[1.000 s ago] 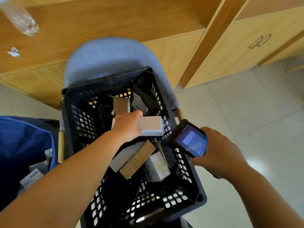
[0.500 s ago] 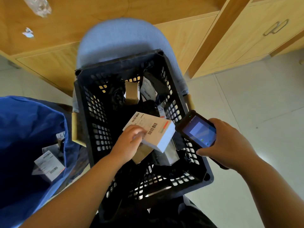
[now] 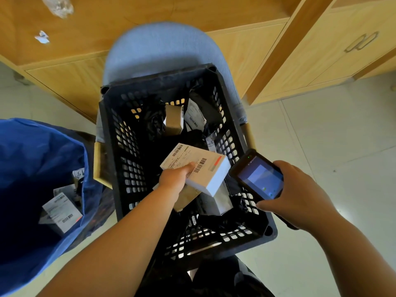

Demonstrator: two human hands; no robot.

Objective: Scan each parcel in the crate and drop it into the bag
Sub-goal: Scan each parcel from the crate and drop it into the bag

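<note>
Raised since: 1 white parcel [image 3: 199, 168]; 1 scanner [image 3: 258, 177]

Label print [image 3: 188, 160] illegible (too small); blue bag [image 3: 32, 168] cut off left.

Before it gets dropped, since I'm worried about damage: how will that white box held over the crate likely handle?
The white box probably stays stiff: its edges look crisp and straight. It seems light, since the left hand alone holds it up by one corner. Its smooth faces might slip, and dropped into the blue bag it should land flat rather than roll.
</note>
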